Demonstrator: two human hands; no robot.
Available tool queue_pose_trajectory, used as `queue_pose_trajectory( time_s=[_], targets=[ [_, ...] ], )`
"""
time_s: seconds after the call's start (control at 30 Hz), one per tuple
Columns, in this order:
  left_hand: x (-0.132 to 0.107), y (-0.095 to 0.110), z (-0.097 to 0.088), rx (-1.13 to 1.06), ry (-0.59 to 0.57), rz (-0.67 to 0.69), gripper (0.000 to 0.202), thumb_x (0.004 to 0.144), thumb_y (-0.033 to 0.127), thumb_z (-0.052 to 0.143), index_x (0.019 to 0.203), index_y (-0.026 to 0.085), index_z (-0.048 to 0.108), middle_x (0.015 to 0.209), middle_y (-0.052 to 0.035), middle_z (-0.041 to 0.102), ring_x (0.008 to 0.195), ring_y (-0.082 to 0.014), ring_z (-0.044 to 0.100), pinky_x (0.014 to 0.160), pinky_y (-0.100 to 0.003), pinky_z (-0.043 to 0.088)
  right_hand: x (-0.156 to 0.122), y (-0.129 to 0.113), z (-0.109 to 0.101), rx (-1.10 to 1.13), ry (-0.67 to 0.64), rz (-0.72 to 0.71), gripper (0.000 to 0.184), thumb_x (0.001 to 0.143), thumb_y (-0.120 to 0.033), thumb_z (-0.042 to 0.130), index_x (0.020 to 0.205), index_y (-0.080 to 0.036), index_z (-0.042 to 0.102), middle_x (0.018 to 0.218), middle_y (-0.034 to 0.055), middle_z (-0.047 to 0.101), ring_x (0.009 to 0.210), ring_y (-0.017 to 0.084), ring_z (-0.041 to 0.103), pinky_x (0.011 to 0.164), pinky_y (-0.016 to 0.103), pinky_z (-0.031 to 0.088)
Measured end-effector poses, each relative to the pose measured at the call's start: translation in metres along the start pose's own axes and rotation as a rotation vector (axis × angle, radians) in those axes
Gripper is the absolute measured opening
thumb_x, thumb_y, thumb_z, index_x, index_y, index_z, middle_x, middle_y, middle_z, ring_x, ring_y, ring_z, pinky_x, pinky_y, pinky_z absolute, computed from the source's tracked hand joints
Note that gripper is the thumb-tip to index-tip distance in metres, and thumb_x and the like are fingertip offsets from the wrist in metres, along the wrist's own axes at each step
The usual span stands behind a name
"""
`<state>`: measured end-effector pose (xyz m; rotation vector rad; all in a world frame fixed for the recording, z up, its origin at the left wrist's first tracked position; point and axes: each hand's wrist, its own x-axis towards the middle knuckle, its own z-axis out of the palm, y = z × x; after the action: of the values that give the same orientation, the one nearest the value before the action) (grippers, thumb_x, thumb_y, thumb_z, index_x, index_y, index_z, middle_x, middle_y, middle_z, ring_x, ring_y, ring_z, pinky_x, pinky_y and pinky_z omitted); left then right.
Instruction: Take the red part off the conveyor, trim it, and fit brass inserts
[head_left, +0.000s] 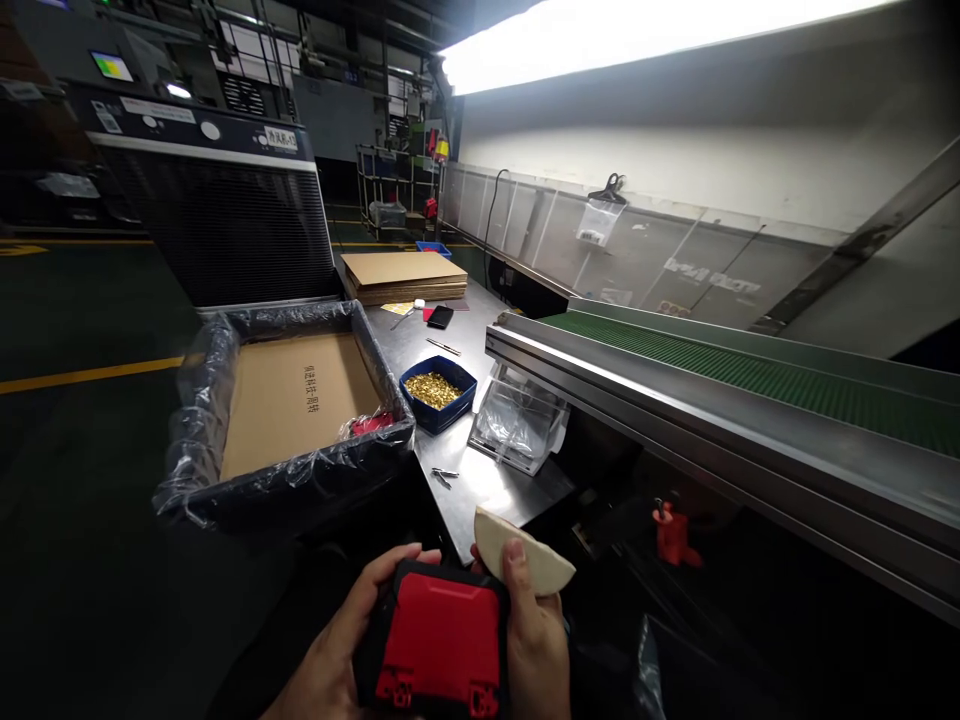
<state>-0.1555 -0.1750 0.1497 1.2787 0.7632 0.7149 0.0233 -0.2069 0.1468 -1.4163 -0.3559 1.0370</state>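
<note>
My left hand point(337, 635) grips the left side of a red-and-black plastic case point(439, 635), which is held low in front of me. My right hand point(534, 640) holds the case's right side. A cream half-round pad point(525, 552) is pinched against the top of the case by my right thumb. The pad's material cannot be told from here. The far side of the case shows red with small clips along its lower edge. Both hands are near the steel table's front corner point(450, 510) and do not touch it.
A plastic-lined carton point(296, 415) with a red item inside stands left of the steel table. On the table lie a blue tray of brass parts point(435, 392), small metal pins point(444, 474), a clear plastic box point(517, 420) and stacked cardboard sheets point(403, 276). A green conveyor belt point(750, 380) runs along the right.
</note>
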Motion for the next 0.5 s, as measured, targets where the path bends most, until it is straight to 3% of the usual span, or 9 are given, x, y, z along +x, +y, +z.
queue_pose_trajectory(
  time_s=[0.3,0.5],
  targets=[
    [0.0002,-0.0035,-0.0028,-0.021,-0.01,0.018,0.094,0.063,0.05,0.089,0.142,0.034,0.042,0.149,-0.0124,0.048,0.128,-0.0355,0.055,0.112,-0.043,0.044,-0.0016,0.0063,-0.0011,-0.017,0.01,-0.006,0.07,0.081,-0.074,0.056,0.104,-0.009,0.066,0.086,0.0115,0.073,0.081,0.026,0.07,0.074,0.034,0.055],
    [0.0001,-0.002,-0.0014,-0.028,0.025,0.002,0.096,0.059,0.049,0.091,0.141,0.031,0.044,0.147,-0.0132,0.049,0.125,-0.036,0.057,0.108,-0.041,0.049,-0.0001,-0.001,0.0034,0.001,0.055,0.12,0.077,0.071,-0.082,0.058,0.095,-0.01,0.069,0.086,0.0131,0.074,0.077,0.027,0.07,0.069,0.034,0.056]
  ],
)
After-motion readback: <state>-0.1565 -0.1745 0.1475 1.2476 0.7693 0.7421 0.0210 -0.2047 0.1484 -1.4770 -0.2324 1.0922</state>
